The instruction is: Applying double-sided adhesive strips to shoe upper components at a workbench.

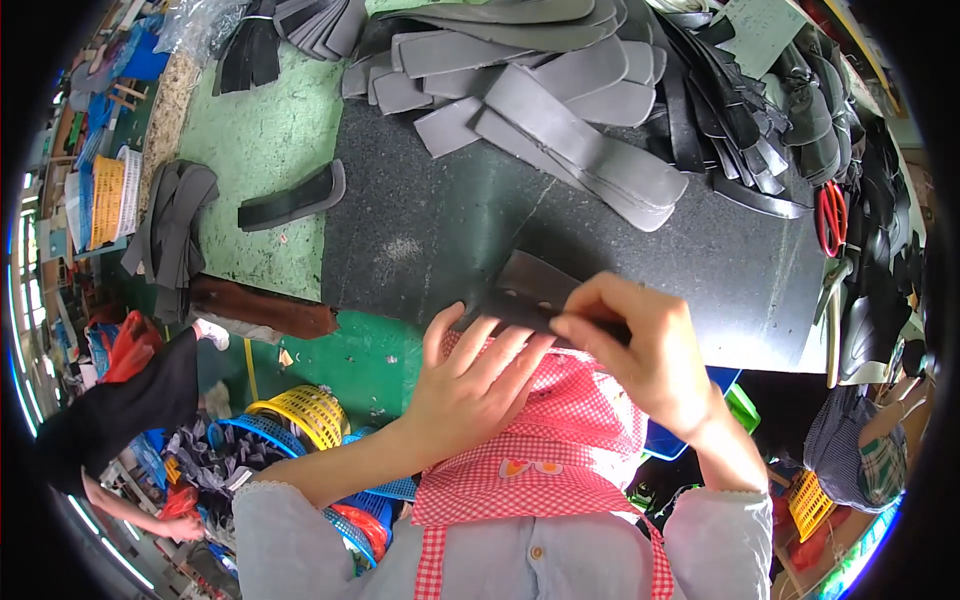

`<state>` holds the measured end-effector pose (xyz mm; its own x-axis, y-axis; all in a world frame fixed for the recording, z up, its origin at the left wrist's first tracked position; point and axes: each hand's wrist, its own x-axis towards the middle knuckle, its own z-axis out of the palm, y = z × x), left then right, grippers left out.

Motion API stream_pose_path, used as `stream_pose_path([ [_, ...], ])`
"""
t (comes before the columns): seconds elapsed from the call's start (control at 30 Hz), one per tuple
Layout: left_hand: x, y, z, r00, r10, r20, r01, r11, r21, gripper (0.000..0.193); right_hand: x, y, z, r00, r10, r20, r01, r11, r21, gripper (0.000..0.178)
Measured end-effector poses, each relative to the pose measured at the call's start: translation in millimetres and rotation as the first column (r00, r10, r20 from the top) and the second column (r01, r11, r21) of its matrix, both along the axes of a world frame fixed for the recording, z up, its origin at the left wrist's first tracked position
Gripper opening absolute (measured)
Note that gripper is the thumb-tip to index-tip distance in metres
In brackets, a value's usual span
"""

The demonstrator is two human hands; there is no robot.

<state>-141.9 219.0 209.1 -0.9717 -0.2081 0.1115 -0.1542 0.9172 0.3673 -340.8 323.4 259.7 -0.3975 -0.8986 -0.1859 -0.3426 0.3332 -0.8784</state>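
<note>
A dark, flat, leather-like strip (pixel 540 277) lies at the near edge of the black work surface, one part folded or layered over another. My left hand (pixel 470 385) rests palm down with fingers stretched and apart, their tips against the strip's near edge; its thumb is hidden. My right hand (pixel 650 350) is closed, pinching the strip's right part between thumb and curled forefinger. Behind them, long grey strips with rounded ends (pixel 590 150) lie in an overlapping pile. A single curved dark strip (pixel 292 198) sits to the left on the green board.
Dark strips (pixel 172 225) are stacked at the table's left edge, above a brown roll (pixel 265 305). Red-handled scissors (pixel 831 218) and black pieces crowd the right. Yellow and blue baskets (pixel 305 415) stand on the floor at left, near another person's arm (pixel 135 512).
</note>
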Motion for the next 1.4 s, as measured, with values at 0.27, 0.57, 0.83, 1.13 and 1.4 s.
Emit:
stream_pose_path([
  [0.27, 2.0, -2.3, -3.2, 0.999, 0.015, -0.047, -0.017, 0.999, -0.033, 0.051, 6.7, -5.4, -13.6, 0.990, -0.107, -0.087, 0.116, 0.989, 0.096, 0.013],
  [0.57, -5.0, -31.1, 15.1, 0.994, -0.058, -0.092, 0.076, 0.976, 0.203, 0.052, 11.4, -6.5, -16.0, 0.955, -0.114, -0.275, 0.142, 0.986, 0.082, 0.016],
  [0.83, -9.3, -3.1, 0.3, 0.992, -0.123, 0.015, 0.122, 0.991, 0.054, 0.062, 1.1, 54.3, 23.7, 0.951, -0.287, -0.112, 0.308, 0.897, 0.316, 0.023],
  [1.13, -16.1, 1.4, -3.7, 0.999, -0.053, 0.005, 0.053, 0.997, -0.049, 0.058, -15.7, 99.6, 15.4, 0.899, -0.421, 0.121, 0.347, 0.853, 0.390, 0.019],
  [1.4, -21.9, -0.6, 7.5, 0.993, -0.113, 0.043, 0.117, 0.987, -0.114, 0.061, -20.0, 97.4, -3.2, 0.937, -0.346, -0.052, 0.343, 0.879, 0.331, 0.022],
])
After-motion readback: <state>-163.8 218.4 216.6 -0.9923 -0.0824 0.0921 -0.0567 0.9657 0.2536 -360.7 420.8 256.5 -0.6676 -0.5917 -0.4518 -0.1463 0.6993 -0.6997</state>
